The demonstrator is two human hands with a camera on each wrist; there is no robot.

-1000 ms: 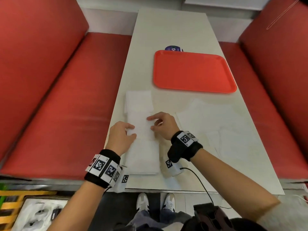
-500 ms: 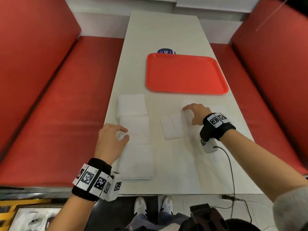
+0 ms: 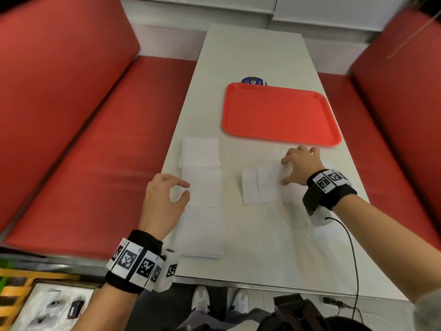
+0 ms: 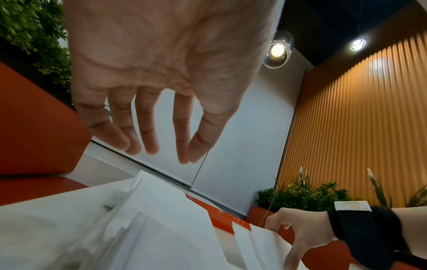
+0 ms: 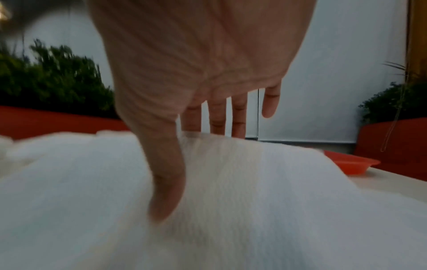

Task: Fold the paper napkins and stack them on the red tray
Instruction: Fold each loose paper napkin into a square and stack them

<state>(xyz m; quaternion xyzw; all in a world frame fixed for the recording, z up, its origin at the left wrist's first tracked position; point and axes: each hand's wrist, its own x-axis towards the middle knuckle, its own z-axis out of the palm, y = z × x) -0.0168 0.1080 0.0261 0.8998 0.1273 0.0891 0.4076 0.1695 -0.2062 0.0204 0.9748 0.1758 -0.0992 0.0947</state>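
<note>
Right now my right hand (image 3: pixel 300 167) presses spread fingers on a small folded white paper napkin (image 3: pixel 259 186) just short of the empty red plastic tray (image 3: pixel 280 114), my left hand (image 3: pixel 162 201) hovering loosely curled, holding nothing, beside three white paper napkins in a row (image 3: pixel 202 187) along the pale table (image 3: pixel 253 48) edge

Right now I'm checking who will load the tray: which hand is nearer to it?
Right. The right hand rests on a napkin just short of the tray's near edge; the left hand hovers farther back over the napkins at the table's left edge.
</note>
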